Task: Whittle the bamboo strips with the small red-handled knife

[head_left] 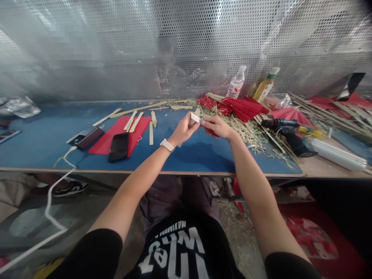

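Over the blue tabletop (162, 155), my two hands meet near the middle. My left hand (183, 130), with a pale band on its wrist, is closed around a small pale flat piece (195, 117), perhaps a bamboo strip. Its end points toward my right hand (216, 126). The fingers of that hand are pinched at the end of the pale piece, where something small and shiny shows; its kind is too small to make out. A bit of red (211, 133) is visible below the right fingers. Short bamboo strips (151, 133) lie to the left of my hands.
Left are a red sheet (101, 141), a black phone (118, 147) and a white cable (49, 201). Right are shavings (247, 135), folded red material (242, 109), a water bottle (236, 83), a yellow drink bottle (266, 86) and a power drill (290, 133). A perforated metal panel (197, 50) stands behind.
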Motion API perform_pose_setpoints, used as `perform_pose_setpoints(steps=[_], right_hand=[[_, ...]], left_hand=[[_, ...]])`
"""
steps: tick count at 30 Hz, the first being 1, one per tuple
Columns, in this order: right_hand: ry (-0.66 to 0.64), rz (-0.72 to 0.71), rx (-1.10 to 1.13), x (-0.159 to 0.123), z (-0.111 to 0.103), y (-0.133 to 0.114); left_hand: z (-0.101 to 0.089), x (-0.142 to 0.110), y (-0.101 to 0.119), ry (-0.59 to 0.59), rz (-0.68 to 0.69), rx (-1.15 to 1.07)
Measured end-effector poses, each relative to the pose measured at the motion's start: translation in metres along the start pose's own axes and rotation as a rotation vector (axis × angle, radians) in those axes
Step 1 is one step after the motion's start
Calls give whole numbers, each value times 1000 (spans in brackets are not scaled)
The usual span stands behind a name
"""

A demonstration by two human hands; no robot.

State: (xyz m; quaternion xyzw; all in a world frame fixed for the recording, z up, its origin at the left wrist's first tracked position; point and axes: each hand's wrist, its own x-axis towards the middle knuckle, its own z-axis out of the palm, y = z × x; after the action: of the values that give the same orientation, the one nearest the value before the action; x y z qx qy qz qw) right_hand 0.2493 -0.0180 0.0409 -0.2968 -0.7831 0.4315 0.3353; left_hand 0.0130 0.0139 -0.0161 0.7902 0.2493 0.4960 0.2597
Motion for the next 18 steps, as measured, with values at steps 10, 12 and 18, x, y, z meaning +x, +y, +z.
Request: perform_pose_setpoints(steps=[10,12,18], right_hand=[[79,36,-33,3,6,7],[104,15,-52,5,8,9],[219,-59,-245,10,11,12]], left_hand=[[0,0,0,46,-5,66],[-1,0,-3,61,1,88],[-1,0,-12,73,16,129]])
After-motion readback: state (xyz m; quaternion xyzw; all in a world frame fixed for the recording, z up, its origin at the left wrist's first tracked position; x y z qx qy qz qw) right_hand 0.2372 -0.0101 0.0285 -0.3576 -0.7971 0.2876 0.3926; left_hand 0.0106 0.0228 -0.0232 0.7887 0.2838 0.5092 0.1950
